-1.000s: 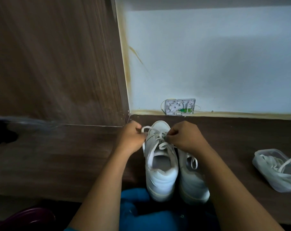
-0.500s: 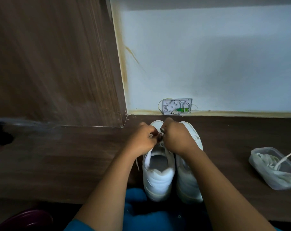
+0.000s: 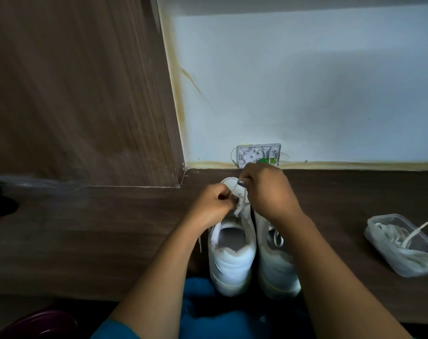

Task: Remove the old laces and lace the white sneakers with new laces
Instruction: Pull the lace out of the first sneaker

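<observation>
Dark wood-grain surface (image 3: 85, 228) carrying a pair of sneakers and a tub of laces.

Directly beneath the left hand (image 3: 211, 206) and right hand (image 3: 269, 194), and reaching back from them toward the person, two white sneakers stand close side by side with their toes toward the wall. The left sneaker (image 3: 231, 265) is under the left hand, the right sneaker (image 3: 276, 270) under the right wrist. A loose end of lace (image 3: 199, 243) hangs by the left sneaker's outer side. Well to the right of the right hand, a clear plastic container (image 3: 373, 237) lies at an angle, with white spare laces (image 3: 404, 250) piled inside and one end poking over its rim. Far left of the left hand is a dark shape (image 3: 0, 206), too blurred to identify.
</observation>
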The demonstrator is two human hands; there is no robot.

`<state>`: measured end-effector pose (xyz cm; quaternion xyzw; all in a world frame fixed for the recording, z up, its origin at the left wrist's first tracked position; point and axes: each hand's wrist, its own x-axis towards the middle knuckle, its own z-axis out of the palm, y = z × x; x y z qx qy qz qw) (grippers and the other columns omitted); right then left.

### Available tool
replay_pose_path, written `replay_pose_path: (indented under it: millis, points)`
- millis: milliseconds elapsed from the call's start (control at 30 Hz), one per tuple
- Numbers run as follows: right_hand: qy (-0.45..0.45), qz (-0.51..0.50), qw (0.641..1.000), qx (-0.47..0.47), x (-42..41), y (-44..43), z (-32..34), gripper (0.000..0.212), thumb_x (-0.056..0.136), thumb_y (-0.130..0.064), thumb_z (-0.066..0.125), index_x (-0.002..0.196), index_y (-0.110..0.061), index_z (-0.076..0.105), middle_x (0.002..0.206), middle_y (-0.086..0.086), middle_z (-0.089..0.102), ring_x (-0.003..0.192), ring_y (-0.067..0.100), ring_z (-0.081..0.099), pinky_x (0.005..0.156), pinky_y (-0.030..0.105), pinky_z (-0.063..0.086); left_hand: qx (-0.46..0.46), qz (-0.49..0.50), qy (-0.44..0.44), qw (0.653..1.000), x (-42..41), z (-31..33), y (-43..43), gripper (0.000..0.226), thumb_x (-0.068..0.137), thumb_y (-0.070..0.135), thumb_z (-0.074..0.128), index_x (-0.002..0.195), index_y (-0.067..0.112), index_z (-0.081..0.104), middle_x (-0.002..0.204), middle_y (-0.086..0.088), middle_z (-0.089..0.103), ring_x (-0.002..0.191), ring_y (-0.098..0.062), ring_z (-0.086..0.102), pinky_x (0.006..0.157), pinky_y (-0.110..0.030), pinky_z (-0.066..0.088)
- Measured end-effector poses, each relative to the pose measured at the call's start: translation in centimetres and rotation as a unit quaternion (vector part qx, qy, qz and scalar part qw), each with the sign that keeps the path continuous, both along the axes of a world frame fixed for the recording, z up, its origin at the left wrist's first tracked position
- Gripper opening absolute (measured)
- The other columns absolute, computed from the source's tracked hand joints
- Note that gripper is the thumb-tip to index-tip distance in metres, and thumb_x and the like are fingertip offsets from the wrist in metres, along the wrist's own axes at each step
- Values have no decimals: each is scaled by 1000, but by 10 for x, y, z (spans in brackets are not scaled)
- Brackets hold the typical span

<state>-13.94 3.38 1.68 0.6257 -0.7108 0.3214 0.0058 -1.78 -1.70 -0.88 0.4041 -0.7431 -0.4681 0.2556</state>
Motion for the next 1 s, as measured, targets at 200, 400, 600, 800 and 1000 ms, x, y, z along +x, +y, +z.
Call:
replay_pose_path:
  millis: [200, 400, 600, 800, 1000]
  points:
    - [-97, 18, 994, -39, 5, 2, -2, 11, 84, -3, 60, 92, -6, 67, 83, 2, 62, 79, 19, 57, 66, 23, 36, -104, 39, -3, 994, -1, -3, -4, 4, 67, 20, 69, 64, 18, 66, 60, 2, 53, 61, -14, 52, 63, -34, 45]
    - [-120, 75, 980, 136, -7, 15, 1, 20, 79, -17, 70, 61, -20, 61, 62, -3, 58, 56, 5, 51, 60, 26, 39, 67, 118, 278, 951, -10, 21, 5, 20, 87, -2, 59, 68, 5, 57, 68, -10, 53, 69, -17, 45, 66, -28, 38]
    - [-229, 6, 971, -75, -5, 9, 7, 26, 90, -10, 60, 65, -10, 53, 55, 0, 52, 48, 6, 45, 48, 14, 34, 61, 26, 112, 991, 1, 17, 4, 26, 82, -5, 60, 81, 20, 63, 79, -1, 62, 73, -12, 56, 73, -25, 46]
    - [-313, 47, 947, -56, -3, 8, 5, 5, 81, -7, 69, 77, -10, 66, 66, -2, 66, 63, 12, 62, 65, 31, 50, -31, 33, 133, 990, -5, 13, 6, 34, 78, -13, 63, 61, 16, 58, 63, 2, 55, 59, -5, 50, 60, -19, 41]
    - [-133, 110, 977, 123, -2, 16, 0, 9, 81, -14, 69, 73, -9, 68, 67, 3, 65, 64, 16, 58, 65, 29, 42, 17, 103, 262, 959, -5, 22, 0, 32, 81, -15, 56, 71, 15, 64, 62, 14, 66, 65, 1, 58, 69, -15, 47]
